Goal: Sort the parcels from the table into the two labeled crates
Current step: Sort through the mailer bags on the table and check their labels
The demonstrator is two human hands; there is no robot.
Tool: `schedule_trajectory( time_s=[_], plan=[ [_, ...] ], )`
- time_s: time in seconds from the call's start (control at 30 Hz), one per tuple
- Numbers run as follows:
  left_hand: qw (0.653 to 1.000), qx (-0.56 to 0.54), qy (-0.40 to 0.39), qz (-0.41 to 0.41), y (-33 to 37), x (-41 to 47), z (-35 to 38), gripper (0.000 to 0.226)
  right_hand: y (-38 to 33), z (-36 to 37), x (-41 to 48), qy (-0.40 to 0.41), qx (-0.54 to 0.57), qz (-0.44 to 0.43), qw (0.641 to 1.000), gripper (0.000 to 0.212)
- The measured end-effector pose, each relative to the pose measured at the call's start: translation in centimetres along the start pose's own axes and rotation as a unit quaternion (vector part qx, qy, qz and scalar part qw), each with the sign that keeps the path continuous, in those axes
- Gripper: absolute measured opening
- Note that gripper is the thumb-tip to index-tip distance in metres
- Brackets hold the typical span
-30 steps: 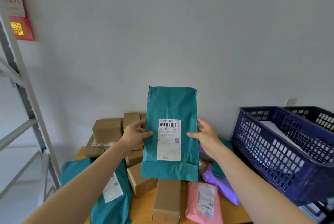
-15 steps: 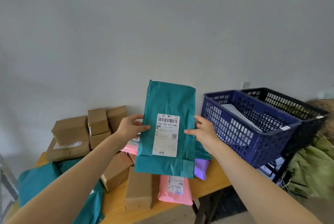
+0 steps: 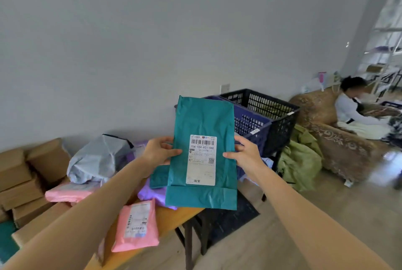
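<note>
The left hand point(image 3: 159, 151) and right hand point(image 3: 247, 153) hold the teal parcel point(image 3: 203, 119) upright between them, fingers point(image 3: 174, 151) clamped on its side edges (label point(image 3: 201, 160) facing the camera). The blue crate point(image 3: 250, 126) stands just behind the right fingers, the desk point(image 3: 171, 219) below.

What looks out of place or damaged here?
The pink parcel at the near edge of the table seems to hang over it with its lower end, so it might slip off. The teal parcel, pinched between left hand and right hand, is creased but looks whole.
</note>
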State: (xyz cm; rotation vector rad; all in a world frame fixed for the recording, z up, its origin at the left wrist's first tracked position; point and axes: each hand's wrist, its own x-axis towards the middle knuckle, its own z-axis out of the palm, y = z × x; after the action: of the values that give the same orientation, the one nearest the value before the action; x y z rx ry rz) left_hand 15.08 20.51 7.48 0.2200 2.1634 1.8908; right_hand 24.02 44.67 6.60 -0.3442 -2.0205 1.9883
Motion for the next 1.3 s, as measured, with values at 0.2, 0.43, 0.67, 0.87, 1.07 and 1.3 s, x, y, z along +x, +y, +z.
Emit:
schedule_trajectory(
  time_s=[0.2,0.43,0.67,0.87,1.07,1.3],
  plan=[
    [1.000,-0.003,-0.023,0.005,1.1,2.4,11.5,0.045,0.7,-11.0,2.0,0.042,-0.009,0.002,0.999,0.047],
    [0.998,0.016,-0.064,-0.017,1.3,4.9,20.5,0.040,2.2,-20.0,3.9,0.075,0.009,0.008,0.997,0.047],
    [0.994,0.032,-0.104,-0.028,1.5,9.5,27.0,0.045,4.1,-25.4,7.5,0.131,-0.008,0.024,0.991,0.049],
    [0.990,0.040,-0.134,-0.021,2.3,15.0,30.0,0.045,4.5,-28.0,12.7,0.155,-0.009,0.025,0.988,0.050],
    [0.989,0.048,-0.138,-0.024,2.9,22.5,33.1,0.051,4.7,-30.3,19.8,0.162,-0.016,0.036,0.986,0.048],
    [0.993,0.025,-0.115,-0.006,5.1,32.4,36.1,0.044,2.5,-32.5,31.3,0.160,-0.028,0.033,0.986,0.044]
  ],
)
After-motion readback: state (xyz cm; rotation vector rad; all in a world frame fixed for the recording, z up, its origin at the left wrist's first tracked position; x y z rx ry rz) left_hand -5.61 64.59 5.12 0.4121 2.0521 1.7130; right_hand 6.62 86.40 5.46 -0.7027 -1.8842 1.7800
